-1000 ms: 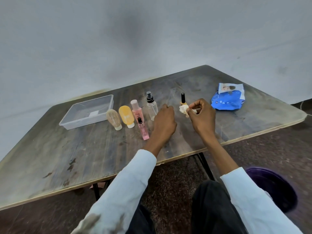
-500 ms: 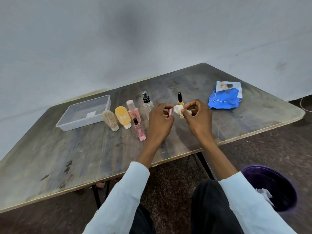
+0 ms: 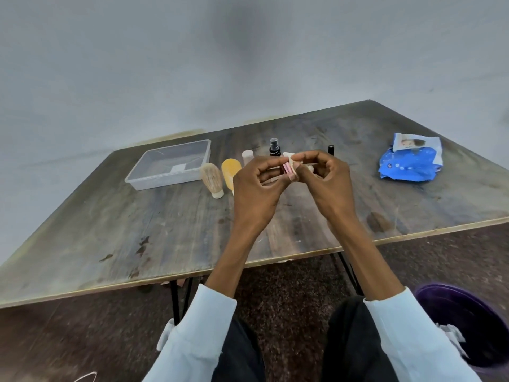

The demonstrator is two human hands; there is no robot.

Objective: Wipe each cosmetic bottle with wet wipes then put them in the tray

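My left hand (image 3: 254, 190) pinches a small pink bottle (image 3: 286, 168) above the table's middle. My right hand (image 3: 329, 179) holds a crumpled whitish wet wipe (image 3: 294, 161) against that bottle. Behind my hands stand more cosmetic bottles: a beige one (image 3: 212, 180), a yellow one (image 3: 230, 170), a pink-capped one (image 3: 247, 157), a clear spray bottle with a black top (image 3: 274, 147) and a thin black-capped one (image 3: 330, 149), most partly hidden. The clear plastic tray (image 3: 148, 176) lies at the back left with no bottle in it.
A blue pack of wet wipes (image 3: 410, 161) lies at the table's right. The worn wooden table (image 3: 124, 232) has its front edge near my knees. A purple bin (image 3: 468, 323) with used wipes stands on the floor at the right.
My left hand picked the small pink bottle off the table and lifted it. Both hands rose and met, the wipe now pressed to the bottle. The camera moved closer.
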